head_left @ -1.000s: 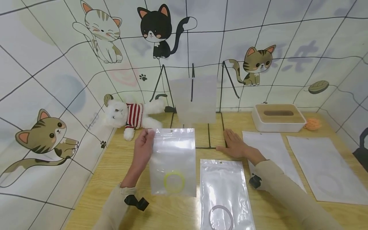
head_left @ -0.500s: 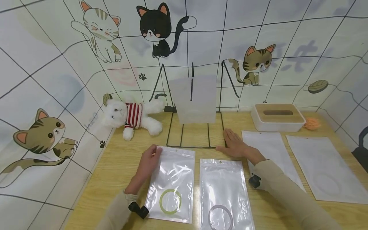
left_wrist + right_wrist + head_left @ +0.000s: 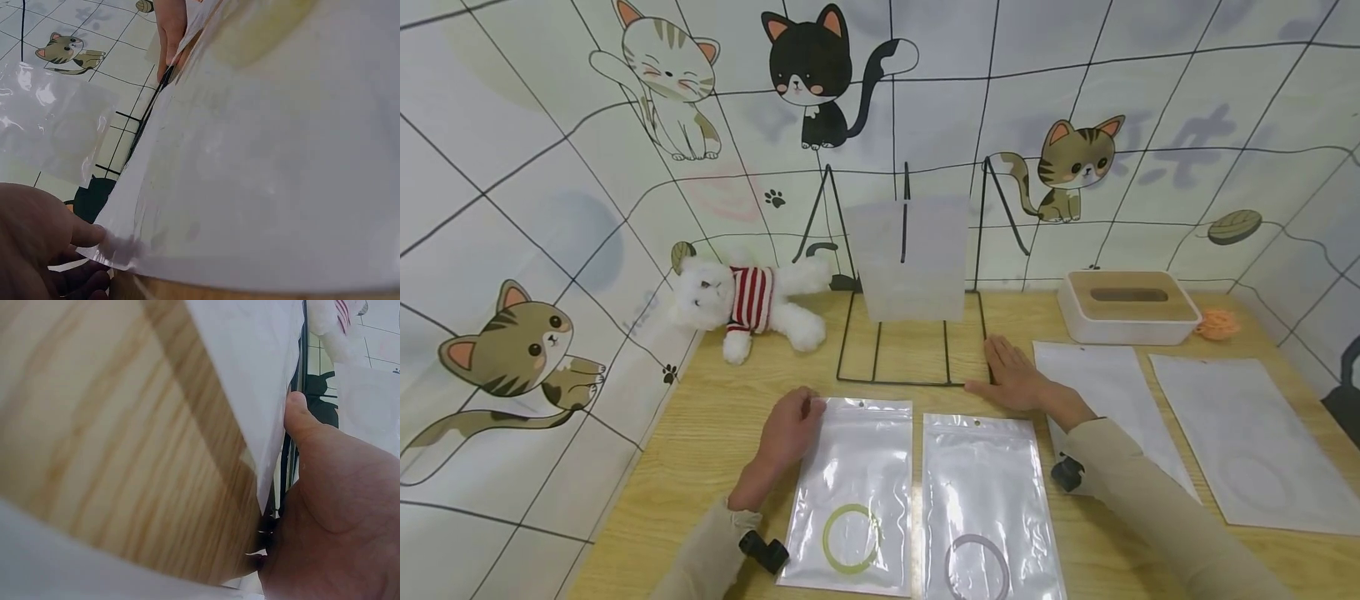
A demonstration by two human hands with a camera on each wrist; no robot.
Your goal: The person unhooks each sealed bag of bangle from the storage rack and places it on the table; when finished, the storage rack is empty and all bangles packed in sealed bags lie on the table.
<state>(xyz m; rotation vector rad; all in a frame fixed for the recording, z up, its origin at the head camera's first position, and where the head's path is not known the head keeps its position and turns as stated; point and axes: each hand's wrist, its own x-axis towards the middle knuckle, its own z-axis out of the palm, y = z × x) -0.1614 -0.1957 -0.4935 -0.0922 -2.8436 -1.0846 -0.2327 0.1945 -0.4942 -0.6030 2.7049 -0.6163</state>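
Note:
A clear-fronted zip bag [image 3: 867, 458] with a yellow-green ring [image 3: 852, 538] showing inside lies at the front of the table. My left hand [image 3: 790, 427] pinches its upper left corner, thumb on top and fingers beneath in the left wrist view. Beside it on the right is a second zip bag [image 3: 988, 492] with a pale purple ring [image 3: 976, 567]. My right hand [image 3: 1017, 375] rests on the table with fingers extended, against the right front corner of a black wire rack [image 3: 917, 383]. From the rack hangs a whitish bag [image 3: 925, 287]; its contents cannot be made out.
Two more white bags [image 3: 1255, 433] lie at the right, one partly under my right sleeve. Behind them stand a tissue box [image 3: 1131, 325] and an orange tuft [image 3: 1217, 323]. A white plush toy [image 3: 745, 304] in a striped shirt lies back left, by the wall.
My left hand has brought the bag with the yellow-green ring down and toward me, from raised before the rack to the table. My right hand has stayed in place.

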